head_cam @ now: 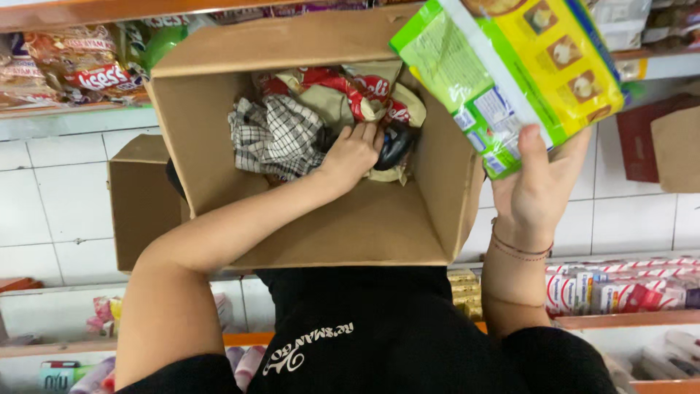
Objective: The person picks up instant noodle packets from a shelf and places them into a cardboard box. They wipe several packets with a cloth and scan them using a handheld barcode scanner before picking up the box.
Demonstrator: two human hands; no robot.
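An open cardboard box [328,226] rests against my black shirt. My left hand [355,152] reaches inside it, fingers down among red and beige packets [350,91] and touching a dark object [396,146]. A black-and-white checked cloth [273,135] lies just left of the hand. My right hand [541,182], with thin bracelets on the wrist, is outside the box at its right wall. It grips the lower edge of a large green and yellow packet [510,66], held up above the box's right corner.
A smaller cardboard box [142,197] sits to the left of the big one over white floor tiles [58,197]. Shop shelves surround me: wrapped snack packets [73,66] top left, red and white cartons [620,288] lower right, a brown box [674,149] far right.
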